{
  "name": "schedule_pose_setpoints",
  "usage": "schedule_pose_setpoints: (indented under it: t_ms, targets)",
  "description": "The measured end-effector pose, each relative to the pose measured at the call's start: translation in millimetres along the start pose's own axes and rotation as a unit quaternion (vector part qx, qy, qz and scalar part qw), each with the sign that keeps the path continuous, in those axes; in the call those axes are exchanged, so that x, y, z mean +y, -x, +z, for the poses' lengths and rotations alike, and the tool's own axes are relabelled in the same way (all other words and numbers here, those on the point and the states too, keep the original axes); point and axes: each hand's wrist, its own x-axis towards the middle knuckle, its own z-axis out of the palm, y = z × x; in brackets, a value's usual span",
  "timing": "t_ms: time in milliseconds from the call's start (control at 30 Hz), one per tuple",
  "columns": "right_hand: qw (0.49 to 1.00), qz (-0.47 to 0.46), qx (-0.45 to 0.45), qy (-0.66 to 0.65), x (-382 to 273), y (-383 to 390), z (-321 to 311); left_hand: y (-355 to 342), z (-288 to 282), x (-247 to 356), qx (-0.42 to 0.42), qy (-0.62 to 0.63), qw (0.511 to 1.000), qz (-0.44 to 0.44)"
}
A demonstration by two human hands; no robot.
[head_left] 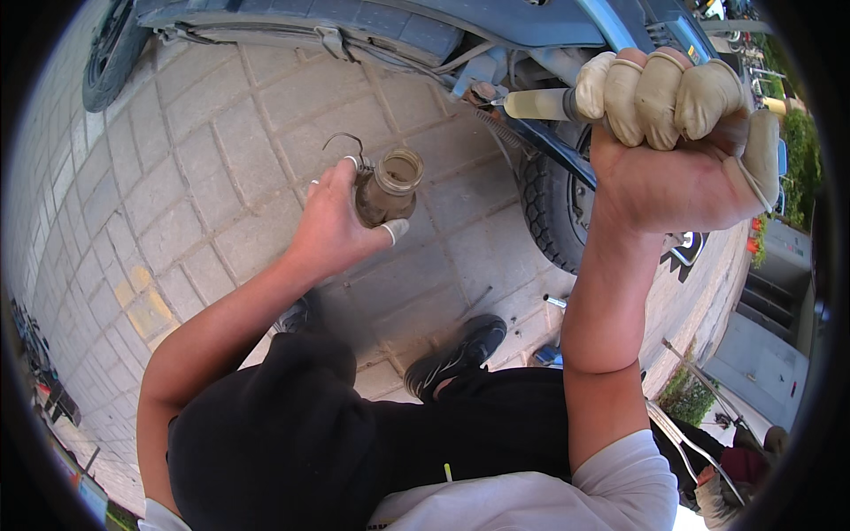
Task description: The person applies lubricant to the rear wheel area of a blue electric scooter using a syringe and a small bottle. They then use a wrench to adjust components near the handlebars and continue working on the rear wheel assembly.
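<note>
Pointing left: horizontal syringe [536, 104]

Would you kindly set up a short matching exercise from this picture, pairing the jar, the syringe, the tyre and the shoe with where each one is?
Things:
1. glass jar
2. syringe
3. tyre
4. black shoe

Places:
A. flat on the paving stones, below the hands
B. gripped in the right hand, tip pointing at the vehicle's underside
C. held in the left hand, mouth open
D. under the blue vehicle, beside the right wrist

Pairs: 1-C, 2-B, 3-D, 4-A
</note>
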Motion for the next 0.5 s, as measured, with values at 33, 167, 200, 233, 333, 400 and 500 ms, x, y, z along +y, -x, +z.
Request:
schedule_pose_setpoints:
  t_ms: [33, 167, 200, 233, 333, 400, 500]
  targets:
    - [1.000, -0.002, 0.000, 0.000, 0.3, 0.0, -0.4, -0.2, 0.1, -0.6, 0.001, 0.002, 1.000, 0.002]
    - [1.000, -0.006, -0.001, 0.000, 0.2, -0.3, 3.1, 0.0, 1.3, -3.4, 0.006, 0.004, 1.000, 0.004]
    - [1.000, -0.006, 0.001, -0.002, 0.9, -0.2, 3.3, 0.1, 1.5, -3.9, 0.007, 0.002, 1.000, 0.003]
    - [1.000, -0.007, 0.004, -0.003, 1.5, -0.1, 3.4, 0.2, 1.4, -4.2, 0.006, 0.000, 1.000, 0.002]
    - [1.000, -0.013, 0.014, -0.001, 3.2, 0.6, 1.5, 0.0, 0.5, -3.4, 0.004, -0.004, 1.000, -0.002]
    - [1.000, -0.016, 0.020, 0.002, 3.3, 0.9, 1.8, -0.5, 0.0, -2.6, 0.000, -0.003, 1.000, -0.004]
    - [1.000, -0.014, 0.016, -0.002, 2.3, -0.3, 3.7, -0.2, 1.0, -3.7, 0.004, -0.007, 1.000, -0.002]
